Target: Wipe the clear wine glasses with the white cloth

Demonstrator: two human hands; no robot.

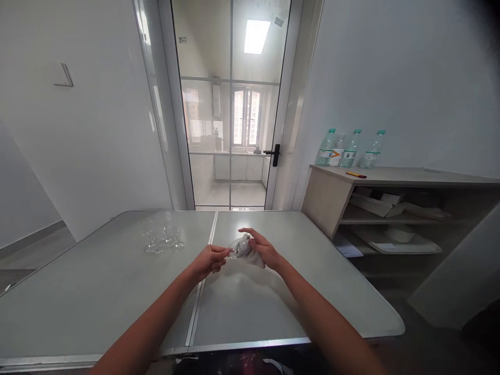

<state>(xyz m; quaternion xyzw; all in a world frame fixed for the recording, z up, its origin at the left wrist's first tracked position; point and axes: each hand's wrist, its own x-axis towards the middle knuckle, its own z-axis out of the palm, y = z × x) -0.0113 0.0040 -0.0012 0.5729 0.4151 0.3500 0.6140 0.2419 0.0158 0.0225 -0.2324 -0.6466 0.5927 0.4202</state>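
Observation:
Over the middle of the table, a small clear glass [233, 244] is held between both hands. My left hand [210, 260] is closed, its thumb and forefinger pinching the glass at its left end. A white cloth [255, 259] is bunched at the glass's right side, and part of it seems to lie inside or around the bowl; I cannot tell which. My right hand [264, 251] grips the cloth against the glass, with the forefinger stretched out over the top. Several clear stemmed glasses [167, 238] stand together on the table to the left.
The pale table [128, 297] has a metal seam down its middle. Beyond it is a glazed door [250, 179] with a black handle. On the right, a shelf unit [328, 198] carries several plastic bottles [351, 151] and a red-yellow item [356, 175], with boxes and a tray inside.

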